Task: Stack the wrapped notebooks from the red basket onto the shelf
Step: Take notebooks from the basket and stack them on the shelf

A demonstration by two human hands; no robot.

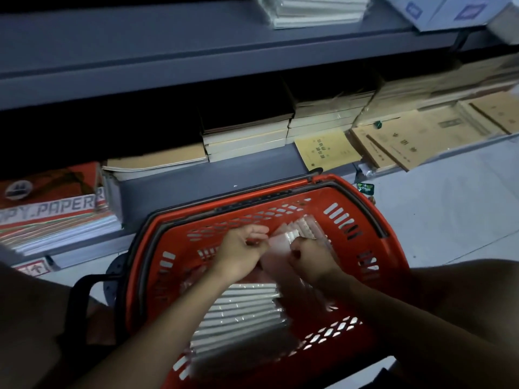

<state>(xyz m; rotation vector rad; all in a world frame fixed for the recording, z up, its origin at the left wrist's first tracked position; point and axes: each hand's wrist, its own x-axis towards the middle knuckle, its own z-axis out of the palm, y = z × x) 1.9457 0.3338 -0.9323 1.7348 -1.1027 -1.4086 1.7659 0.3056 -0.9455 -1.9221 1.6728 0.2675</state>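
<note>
Now, left: reams [50,209] marked "PAPER" on the bottom shelf [196,183]. Both hands in the red basket [362,248], left hand [241,251] and right hand [309,256] pinching wrapped notebooks [283,242]; bare floor [449,206] rightward.

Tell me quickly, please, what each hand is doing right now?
Left hand: fingers curled, gripping the wrapped notebooks inside the red basket.
Right hand: fingers curled, gripping the same wrapped notebooks.
</note>
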